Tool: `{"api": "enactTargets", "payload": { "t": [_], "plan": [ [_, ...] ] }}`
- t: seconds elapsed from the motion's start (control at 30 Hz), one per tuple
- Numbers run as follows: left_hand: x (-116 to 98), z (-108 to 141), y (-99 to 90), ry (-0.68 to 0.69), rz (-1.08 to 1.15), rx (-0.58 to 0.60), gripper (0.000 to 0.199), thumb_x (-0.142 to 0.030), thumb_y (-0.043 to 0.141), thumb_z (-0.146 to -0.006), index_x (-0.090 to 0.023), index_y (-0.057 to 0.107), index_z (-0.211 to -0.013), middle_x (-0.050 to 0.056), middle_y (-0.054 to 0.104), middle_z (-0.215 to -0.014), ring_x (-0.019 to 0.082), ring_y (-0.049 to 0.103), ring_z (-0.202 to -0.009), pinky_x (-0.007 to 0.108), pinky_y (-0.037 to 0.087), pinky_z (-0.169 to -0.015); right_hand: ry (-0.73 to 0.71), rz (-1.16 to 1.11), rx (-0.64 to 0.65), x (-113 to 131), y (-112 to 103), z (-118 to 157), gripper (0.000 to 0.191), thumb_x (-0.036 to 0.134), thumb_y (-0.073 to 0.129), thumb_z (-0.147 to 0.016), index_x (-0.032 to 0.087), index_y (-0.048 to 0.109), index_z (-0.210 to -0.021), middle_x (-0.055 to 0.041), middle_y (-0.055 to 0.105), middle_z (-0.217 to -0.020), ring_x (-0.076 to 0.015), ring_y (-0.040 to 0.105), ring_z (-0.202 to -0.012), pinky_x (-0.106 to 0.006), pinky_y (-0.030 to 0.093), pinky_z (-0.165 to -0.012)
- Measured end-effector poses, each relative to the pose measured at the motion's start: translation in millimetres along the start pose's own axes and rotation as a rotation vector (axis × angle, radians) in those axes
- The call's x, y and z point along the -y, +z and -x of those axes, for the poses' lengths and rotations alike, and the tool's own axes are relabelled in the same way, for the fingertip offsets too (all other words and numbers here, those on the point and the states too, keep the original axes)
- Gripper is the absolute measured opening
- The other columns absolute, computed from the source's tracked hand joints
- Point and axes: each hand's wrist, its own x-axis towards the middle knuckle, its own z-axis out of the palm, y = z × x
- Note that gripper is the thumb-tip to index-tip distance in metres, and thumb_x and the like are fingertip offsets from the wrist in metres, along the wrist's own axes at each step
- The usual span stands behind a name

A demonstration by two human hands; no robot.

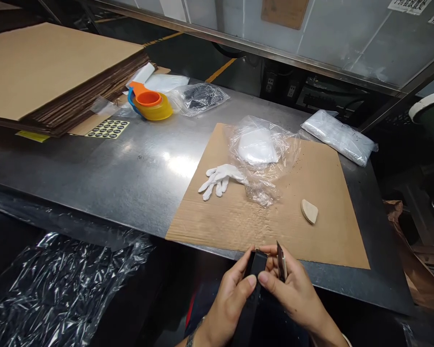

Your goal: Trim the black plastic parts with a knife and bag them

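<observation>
Both hands are together at the table's front edge, low in the view. My left hand [233,294] is closed round a black object [256,262] with a blocky end; its lower part blends into dark clothing. My right hand [292,289] pinches the same object with its thumb and also holds a thin, pointed dark blade-like piece [281,262] between its fingers. Beyond the hands lies a cardboard sheet [217,226]. On it are a white glove [222,178], a clear plastic bag with white material [256,147] and a small wooden wedge-shaped piece [309,212].
Stacked cardboard [58,72] fills the table's back left. Near it are orange and yellow scoops [154,103], a sticker sheet [108,129] and a bag of black items [202,96]. A wrapped plastic packet [340,137] lies back right. Black plastic film [58,289] hangs front left.
</observation>
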Motion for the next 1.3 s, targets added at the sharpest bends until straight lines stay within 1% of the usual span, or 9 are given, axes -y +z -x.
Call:
{"api": "enactTargets", "payload": {
  "t": [0.1, 0.17, 0.23, 0.4, 0.57, 0.7, 0.93, 1.13, 1.3],
  "plan": [
    [2, 1, 0.7, 0.092, -0.129, -0.071, 0.065, -0.046, 0.057, -0.078, -0.014, 0.043, -0.133, 0.013, 0.052, -0.131, 0.032, 0.044, -0.121, 0.041, 0.038, -0.098, 0.051, -0.066, -0.036, 0, 3, -3, 0.033, 0.042, 0.053, -0.086, 0.016, 0.055, -0.106, 0.0030, 0.049, -0.066, -0.0062, 0.043, -0.051, -0.020, 0.033, -0.047],
    [4, 1, 1.4, 0.126, -0.164, -0.099, 0.069, -0.047, 0.055, -0.079, -0.013, 0.037, -0.136, 0.013, 0.044, -0.138, 0.031, 0.036, -0.128, 0.040, 0.031, -0.105, 0.060, -0.117, -0.061, 1, 5, -4, 0.032, 0.041, 0.052, -0.087, 0.016, 0.055, -0.105, 0.0031, 0.051, -0.064, -0.0046, 0.041, -0.046, -0.019, 0.031, -0.045],
    [6, 1, 2.6, 0.153, -0.192, -0.119, 0.071, -0.048, 0.052, -0.081, -0.012, 0.031, -0.138, 0.013, 0.041, -0.141, 0.028, 0.034, -0.130, 0.039, 0.028, -0.108, 0.053, -0.199, -0.079, 3, 7, -5, 0.029, 0.039, 0.052, -0.088, 0.017, 0.054, -0.106, 0.0038, 0.052, -0.063, -0.0029, 0.038, -0.044, -0.019, 0.029, -0.044],
    [13, 0, 3.1, 0.227, -0.274, -0.186, 0.067, -0.046, 0.048, -0.084, -0.012, 0.028, -0.137, 0.014, 0.038, -0.142, 0.027, 0.032, -0.131, 0.039, 0.025, -0.109, 0.131, -0.456, -0.067, 6, 15, -2, 0.033, 0.032, 0.061, -0.081, 0.019, 0.052, -0.111, 0.0061, 0.049, -0.064, -0.0011, 0.033, -0.043, -0.016, 0.023, -0.042],
    [22, 0, -1.2, 0.289, -0.304, -0.205, 0.061, -0.044, 0.047, -0.085, -0.016, 0.028, -0.136, 0.011, 0.041, -0.140, 0.025, 0.035, -0.130, 0.034, 0.031, -0.106, 0.256, -0.590, -0.086, 7, 21, -1, 0.035, 0.029, 0.065, -0.076, 0.019, 0.053, -0.107, 0.0078, 0.042, -0.062, -0.0011, 0.031, -0.044, -0.015, 0.020, -0.040],
    [27, -1, -3.3, 0.325, -0.315, -0.206, 0.057, -0.041, 0.046, -0.087, -0.020, 0.028, -0.136, 0.009, 0.042, -0.139, 0.023, 0.036, -0.129, 0.031, 0.034, -0.104, 0.270, -0.602, -0.101, 5, 24, -1, 0.038, 0.033, 0.065, -0.077, 0.021, 0.053, -0.110, 0.0087, 0.038, -0.063, -0.0005, 0.029, -0.045, -0.014, 0.019, -0.040],
    [37, -2, -7.0, 0.332, -0.372, -0.257, 0.056, -0.040, 0.043, -0.088, -0.020, 0.027, -0.137, 0.008, 0.034, -0.145, 0.022, 0.026, -0.134, 0.033, 0.026, -0.109, 0.278, -0.592, -0.119, 1, 27, -2, 0.041, 0.034, 0.069, -0.072, 0.021, 0.055, -0.109, 0.0092, 0.036, -0.063, -0.0008, 0.027, -0.045, -0.014, 0.020, -0.039],
    [35, -1, -5.6, 0.336, -0.374, -0.290, 0.056, -0.041, 0.044, -0.088, -0.019, 0.029, -0.137, 0.008, 0.034, -0.145, 0.023, 0.026, -0.134, 0.034, 0.027, -0.109, 0.287, -0.604, -0.125, 2, 30, -3, 0.039, 0.034, 0.066, -0.076, 0.021, 0.054, -0.111, 0.0086, 0.036, -0.063, -0.0012, 0.028, -0.047, -0.014, 0.022, -0.041],
    [34, -1, -4.7, 0.353, -0.374, -0.276, 0.059, -0.042, 0.044, -0.087, -0.020, 0.026, -0.139, 0.008, 0.033, -0.146, 0.023, 0.026, -0.135, 0.033, 0.027, -0.109, 0.306, -0.564, -0.158, 1, 31, -3, 0.042, 0.039, 0.066, -0.075, 0.020, 0.053, -0.111, 0.0083, 0.037, -0.064, -0.0014, 0.028, -0.047, -0.014, 0.022, -0.041]
  ]
}}
